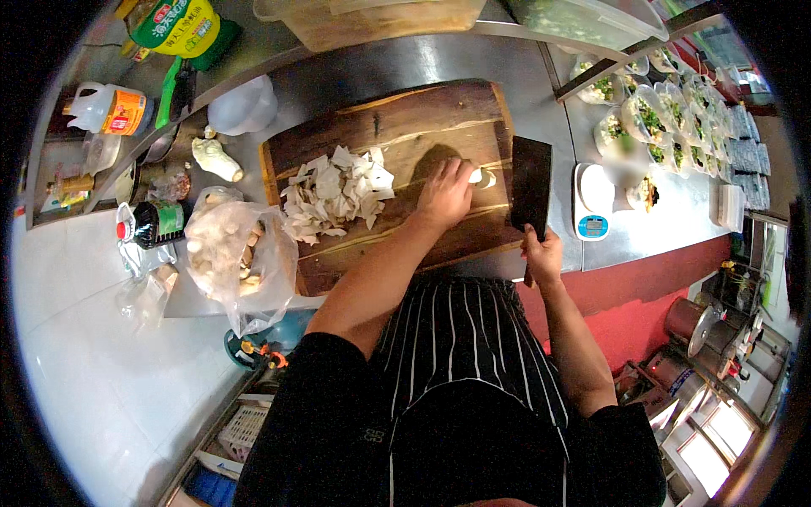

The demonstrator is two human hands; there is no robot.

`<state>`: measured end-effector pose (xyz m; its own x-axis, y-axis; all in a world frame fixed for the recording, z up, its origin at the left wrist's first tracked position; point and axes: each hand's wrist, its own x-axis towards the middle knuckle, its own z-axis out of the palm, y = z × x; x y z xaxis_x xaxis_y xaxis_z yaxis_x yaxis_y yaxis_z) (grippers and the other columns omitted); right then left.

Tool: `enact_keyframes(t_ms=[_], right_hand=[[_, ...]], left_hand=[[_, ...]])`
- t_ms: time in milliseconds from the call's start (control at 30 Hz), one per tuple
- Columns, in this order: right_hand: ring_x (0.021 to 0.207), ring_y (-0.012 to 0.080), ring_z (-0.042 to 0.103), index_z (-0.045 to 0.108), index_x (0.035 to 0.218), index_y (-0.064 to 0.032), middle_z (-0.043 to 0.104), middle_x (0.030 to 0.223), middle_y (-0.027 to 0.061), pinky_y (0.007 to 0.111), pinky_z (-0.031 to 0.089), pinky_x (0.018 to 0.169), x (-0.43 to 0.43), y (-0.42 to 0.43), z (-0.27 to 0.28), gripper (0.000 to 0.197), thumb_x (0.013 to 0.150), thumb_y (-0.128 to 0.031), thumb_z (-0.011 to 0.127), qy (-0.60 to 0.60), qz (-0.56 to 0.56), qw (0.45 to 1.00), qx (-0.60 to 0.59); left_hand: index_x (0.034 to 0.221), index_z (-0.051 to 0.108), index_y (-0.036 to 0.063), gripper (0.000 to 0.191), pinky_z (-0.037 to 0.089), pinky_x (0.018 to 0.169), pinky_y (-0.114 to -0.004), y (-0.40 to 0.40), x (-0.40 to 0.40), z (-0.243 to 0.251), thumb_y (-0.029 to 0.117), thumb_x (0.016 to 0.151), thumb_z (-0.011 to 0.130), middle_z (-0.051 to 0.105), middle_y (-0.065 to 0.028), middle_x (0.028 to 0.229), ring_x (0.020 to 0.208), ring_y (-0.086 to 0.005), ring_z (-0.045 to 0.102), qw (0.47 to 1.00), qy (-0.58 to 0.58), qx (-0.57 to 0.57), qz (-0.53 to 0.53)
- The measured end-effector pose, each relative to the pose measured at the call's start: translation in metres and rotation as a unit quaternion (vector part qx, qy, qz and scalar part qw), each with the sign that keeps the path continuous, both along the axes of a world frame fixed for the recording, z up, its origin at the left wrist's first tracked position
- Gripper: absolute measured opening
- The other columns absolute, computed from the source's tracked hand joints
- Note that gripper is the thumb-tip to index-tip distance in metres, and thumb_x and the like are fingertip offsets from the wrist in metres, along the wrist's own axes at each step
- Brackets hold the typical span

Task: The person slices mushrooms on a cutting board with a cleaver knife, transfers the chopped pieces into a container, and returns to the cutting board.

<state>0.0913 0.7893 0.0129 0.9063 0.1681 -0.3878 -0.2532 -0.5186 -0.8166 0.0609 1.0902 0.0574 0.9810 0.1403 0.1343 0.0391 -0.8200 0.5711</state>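
My left hand (447, 190) rests over the right part of a wooden cutting board (405, 130), its fingertips at a small white food piece (475, 175). Another pale piece (487, 179) lies just right of it. My right hand (543, 255) grips the handle of a dark cleaver (531, 180), whose broad blade is at the board's right edge. On the left of the board lies a heap of thin white slices (339, 190). Whether my left fingers pinch the small piece or only touch it is hard to see.
Left of the board are a plastic bag of pale food chunks (222, 247), a dark sauce bottle (158, 223) and a whitish vegetable (217, 159). To the right stand a digital kitchen scale (593, 196) and several filled clear containers (646, 117). A metal shelf edge (355, 54) crosses beyond the board.
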Motion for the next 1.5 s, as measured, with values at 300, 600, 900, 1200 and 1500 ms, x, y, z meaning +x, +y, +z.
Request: enact_keyframes(t_ms=[300,600,900,1200,1500], right_hand=[[0.062,0.0191,0.063,0.066,0.096,-0.0006,0.065,0.071,0.0107,0.035,0.049,0.055,-0.026,0.015,0.029,0.024,0.101,-0.024,0.067,-0.077,0.116,0.989,-0.054],[0.073,0.0353,0.07,0.069,0.113,-0.0003,0.068,0.079,0.0225,0.043,0.053,0.064,-0.038,0.048,0.062,0.026,0.098,-0.022,0.066,-0.133,0.265,0.947,-0.126],[0.077,0.0421,0.071,0.07,0.118,0.0,0.07,0.081,0.0264,0.047,0.054,0.067,-0.034,0.045,0.065,0.029,0.097,-0.021,0.066,-0.158,0.289,0.936,-0.121],[0.079,0.0428,0.071,0.067,0.122,-0.0044,0.071,0.084,0.0244,0.049,0.055,0.069,-0.031,0.054,0.085,0.032,0.097,-0.023,0.064,-0.187,0.356,0.901,-0.164],[0.083,0.0405,0.073,0.064,0.133,-0.0126,0.074,0.091,0.0205,0.052,0.059,0.073,-0.028,0.075,0.101,0.039,0.097,-0.026,0.061,-0.182,0.455,0.826,-0.279]], left_hand=[[0.131,0.055,0.0036,0.05,0.041,0.106,-0.057,0.002,-0.12,-0.005,0.011,0.084,0.072,0.053,-0.0169,0.135,0.121,-0.0407,0.053,0.999,-0.025,-0.029,-0.006],[0.134,0.056,0.0083,0.059,0.042,0.097,-0.054,-0.004,-0.1,-0.031,0.039,0.088,0.076,0.057,-0.0188,0.13,0.12,-0.0392,0.053,0.989,0.065,-0.054,0.122],[0.133,0.059,0.0078,0.054,0.038,0.107,-0.055,0.004,-0.102,-0.025,0.018,0.082,0.074,0.055,-0.0166,0.137,0.128,-0.0383,0.05,0.997,-0.047,0.002,0.058],[0.128,0.061,0.006,0.048,0.042,0.102,-0.052,-0.001,-0.116,-0.003,0.014,0.083,0.075,0.057,-0.0181,0.128,0.122,-0.0403,0.052,0.994,-0.041,-0.02,0.104],[0.111,0.063,-0.0008,0.024,0.048,0.091,-0.053,-0.003,-0.115,-0.04,0.008,0.089,0.069,0.058,-0.0236,0.111,0.1,-0.0435,0.054,0.988,-0.12,-0.031,0.088]])
